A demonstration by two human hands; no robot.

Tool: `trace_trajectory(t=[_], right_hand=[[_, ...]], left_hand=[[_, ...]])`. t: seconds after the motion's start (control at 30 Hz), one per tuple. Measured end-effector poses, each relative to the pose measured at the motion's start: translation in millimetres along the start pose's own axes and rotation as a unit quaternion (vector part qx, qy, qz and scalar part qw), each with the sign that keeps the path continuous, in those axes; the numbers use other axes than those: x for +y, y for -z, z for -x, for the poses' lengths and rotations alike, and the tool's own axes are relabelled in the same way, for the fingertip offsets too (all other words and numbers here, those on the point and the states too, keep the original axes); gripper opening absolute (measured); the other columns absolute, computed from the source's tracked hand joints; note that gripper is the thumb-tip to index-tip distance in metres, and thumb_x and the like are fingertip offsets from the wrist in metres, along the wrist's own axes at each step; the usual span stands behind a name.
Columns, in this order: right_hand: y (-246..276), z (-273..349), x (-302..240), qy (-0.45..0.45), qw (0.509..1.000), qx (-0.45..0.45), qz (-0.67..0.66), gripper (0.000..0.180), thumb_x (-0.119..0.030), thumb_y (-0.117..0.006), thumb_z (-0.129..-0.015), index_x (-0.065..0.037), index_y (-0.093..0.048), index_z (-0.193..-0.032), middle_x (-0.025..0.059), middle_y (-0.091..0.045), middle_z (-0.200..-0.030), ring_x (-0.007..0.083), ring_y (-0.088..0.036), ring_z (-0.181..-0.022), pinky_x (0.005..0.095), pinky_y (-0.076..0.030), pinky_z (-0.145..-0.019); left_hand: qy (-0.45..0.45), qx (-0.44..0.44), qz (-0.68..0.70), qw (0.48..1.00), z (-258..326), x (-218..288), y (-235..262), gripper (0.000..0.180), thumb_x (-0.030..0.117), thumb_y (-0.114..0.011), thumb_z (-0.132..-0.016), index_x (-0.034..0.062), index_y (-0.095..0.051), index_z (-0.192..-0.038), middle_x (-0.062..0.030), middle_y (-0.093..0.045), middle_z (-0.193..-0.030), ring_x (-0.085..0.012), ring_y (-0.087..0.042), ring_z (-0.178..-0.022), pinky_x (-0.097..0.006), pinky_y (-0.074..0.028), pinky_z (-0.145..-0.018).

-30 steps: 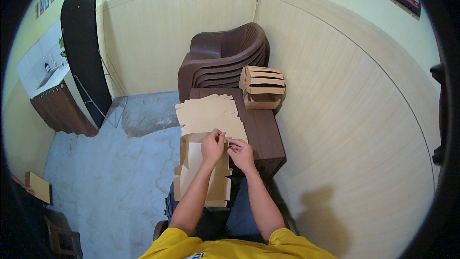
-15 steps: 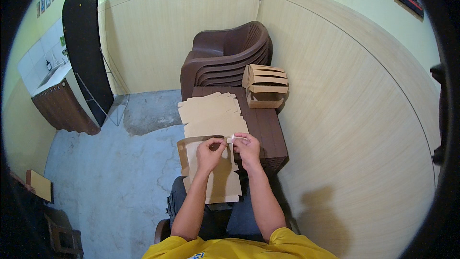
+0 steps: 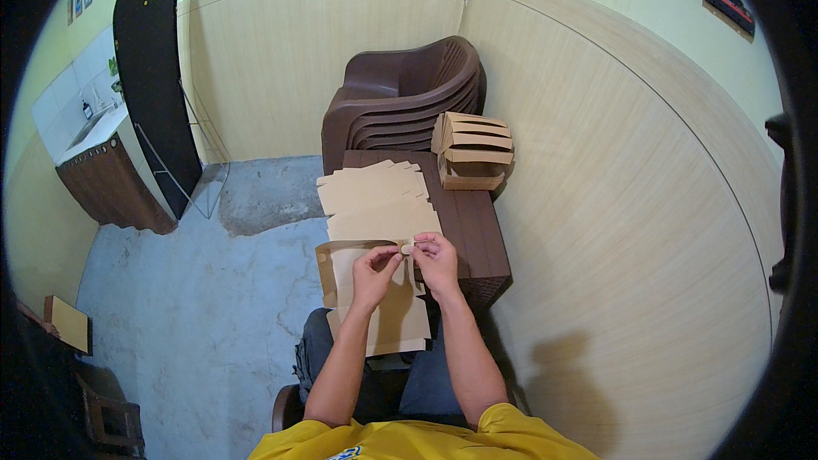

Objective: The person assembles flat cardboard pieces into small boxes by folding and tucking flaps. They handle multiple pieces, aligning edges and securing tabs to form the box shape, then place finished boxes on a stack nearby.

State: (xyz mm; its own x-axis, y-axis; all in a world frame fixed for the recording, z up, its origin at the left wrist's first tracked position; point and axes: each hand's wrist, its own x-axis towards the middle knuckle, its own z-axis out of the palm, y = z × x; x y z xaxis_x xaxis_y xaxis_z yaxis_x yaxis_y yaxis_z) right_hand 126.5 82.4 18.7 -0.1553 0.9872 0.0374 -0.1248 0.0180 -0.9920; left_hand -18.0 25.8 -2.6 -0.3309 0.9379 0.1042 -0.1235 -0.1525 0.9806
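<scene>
A part-folded brown cardboard box (image 3: 392, 324) lies before me, its near end over my lap and its left flap (image 3: 327, 277) standing up. My left hand (image 3: 372, 278) is closed in a pinch at the box's far edge. Close beside it, my right hand (image 3: 436, 264) pinches a small pale round piece (image 3: 406, 250), which looks like a sticker, between thumb and fingertips. The two hands' fingertips nearly meet there. Beyond them flat cardboard blanks (image 3: 375, 192) lie stacked on the brown table. What the left fingertips grip is partly hidden.
The brown table (image 3: 469, 238) carries several folded cardboard boxes (image 3: 475, 152) at its far right. Stacked brown plastic chairs (image 3: 405, 94) stand behind it. A wood-patterned wall (image 3: 630, 187) runs along the right. At the lower left, another person's hand (image 3: 49, 328) holds a cardboard box (image 3: 68, 324).
My right fingertips have shifted slightly and the round piece between the hands shows more plainly. The pale strip by the right fingers no longer shows. The left hand stays nearly in place.
</scene>
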Motion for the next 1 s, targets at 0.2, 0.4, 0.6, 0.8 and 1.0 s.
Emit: trace_trajectory(t=[0.2, 0.4, 0.6, 0.8, 1.0], right_hand=[[-1.9, 4.0, -0.9, 0.048, 0.996, 0.013, 0.068, 0.034, 0.002, -0.086, -0.089, 0.000, -0.068, -0.117, 0.0053, -0.074, -0.099, 0.0108, -0.069, -0.089, 0.0261, -0.057, -0.081], [2.7, 3.3, -2.8, 0.033, 0.994, 0.002, 0.102, 0.034, 0.001, -0.086, -0.088, 0.001, -0.068, -0.117, 0.0049, -0.075, -0.093, 0.0097, -0.069, -0.087, 0.0257, -0.057, -0.081], [10.3, 1.5, -7.4, 0.029, 0.993, -0.027, 0.109, 0.030, 0.004, -0.087, -0.085, 0.001, -0.070, -0.110, 0.0065, -0.078, -0.092, 0.0099, -0.071, -0.086, 0.0268, -0.058, -0.079], [9.8, 3.3, -13.6, 0.007, 0.992, -0.022, 0.125, 0.028, -0.003, -0.092, -0.081, -0.001, -0.073, -0.102, 0.0052, -0.079, -0.087, 0.0105, -0.073, -0.082, 0.0283, -0.057, -0.079], [16.7, 0.8, -16.3, 0.025, 0.987, -0.041, 0.157, 0.026, 0.000, -0.090, -0.080, -0.002, -0.071, -0.097, 0.0041, -0.078, -0.087, 0.0095, -0.071, -0.081, 0.0276, -0.057, -0.077]], left_hand=[[-0.011, -0.002, 0.002, 1.000, 0.7, -3.4, 0.1, 0.021, 0.007, -0.085, -0.095, -0.0004, -0.080, -0.114, -0.0072, -0.080, -0.107, -0.0137, -0.074, -0.099, -0.030, -0.059, -0.091], [0.000, -0.003, -0.024, 1.000, -1.8, -7.1, 3.1, 0.022, 0.008, -0.086, -0.094, -0.0010, -0.080, -0.114, -0.0074, -0.081, -0.105, -0.0141, -0.075, -0.095, -0.029, -0.060, -0.088], [0.015, -0.045, -0.029, 0.998, -7.2, -9.5, 13.1, 0.020, 0.009, -0.084, -0.096, -0.0010, -0.080, -0.113, -0.0061, -0.081, -0.103, -0.0123, -0.073, -0.093, -0.029, -0.059, -0.084], [-0.022, -0.055, -0.024, 0.998, -10.9, -8.4, 14.7, 0.015, 0.012, -0.079, -0.101, -0.0002, -0.082, -0.110, -0.0044, -0.080, -0.099, -0.0103, -0.071, -0.090, -0.028, -0.057, -0.082], [0.012, -0.051, -0.056, 0.997, -7.3, 0.8, 10.9, 0.015, 0.011, -0.080, -0.100, -0.0006, -0.081, -0.109, -0.0034, -0.080, -0.098, -0.0102, -0.070, -0.089, -0.028, -0.056, -0.082]])
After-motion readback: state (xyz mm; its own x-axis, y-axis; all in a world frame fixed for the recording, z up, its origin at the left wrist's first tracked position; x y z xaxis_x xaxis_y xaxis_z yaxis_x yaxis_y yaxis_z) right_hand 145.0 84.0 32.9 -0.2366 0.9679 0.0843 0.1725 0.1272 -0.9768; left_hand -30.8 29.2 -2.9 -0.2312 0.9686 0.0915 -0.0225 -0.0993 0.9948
